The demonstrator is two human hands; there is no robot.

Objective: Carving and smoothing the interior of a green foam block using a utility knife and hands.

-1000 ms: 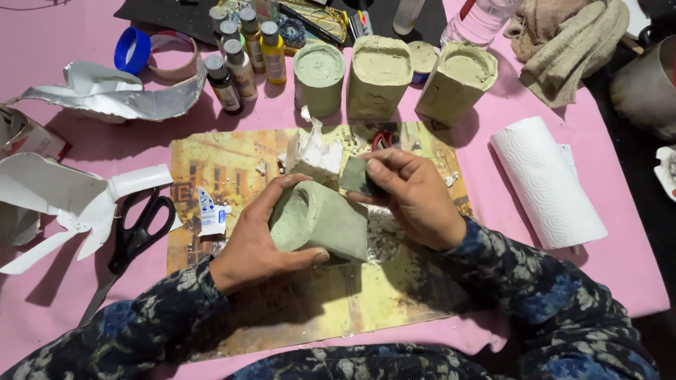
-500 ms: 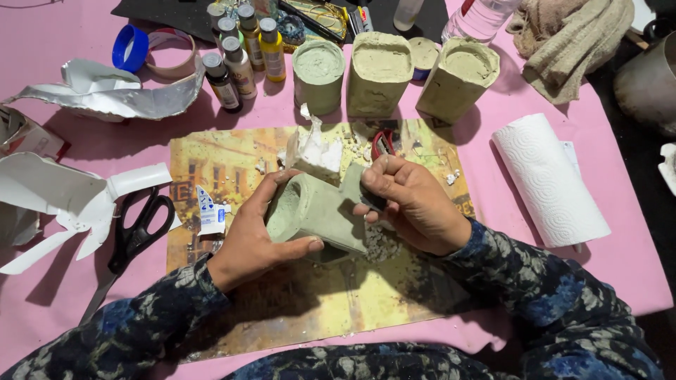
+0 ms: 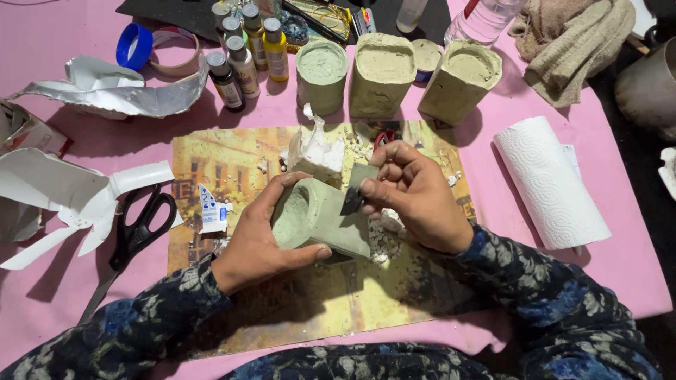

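My left hand (image 3: 259, 239) grips a pale green hollow block (image 3: 320, 219) lying on its side over a yellowish printed sheet (image 3: 232, 165). The block's open end faces left. My right hand (image 3: 415, 197) pinches a small grey piece of sandpaper (image 3: 357, 186) and presses it against the block's right end. White and grey crumbs (image 3: 384, 239) lie under the block. A crumpled white scrap (image 3: 315, 151) sits just behind it.
Three more green cast pots (image 3: 322, 74) (image 3: 384, 70) (image 3: 461, 79) stand at the back, beside several paint bottles (image 3: 246, 53). Black scissors (image 3: 137, 229) and torn white carton pieces (image 3: 63, 197) lie left. A paper towel roll (image 3: 549, 183) lies right. Tape rolls (image 3: 151, 49) are at back left.
The block has turned in my left hand, so its open end now faces more to the left. My right hand has shifted slightly up along the block's end with the sandpaper.
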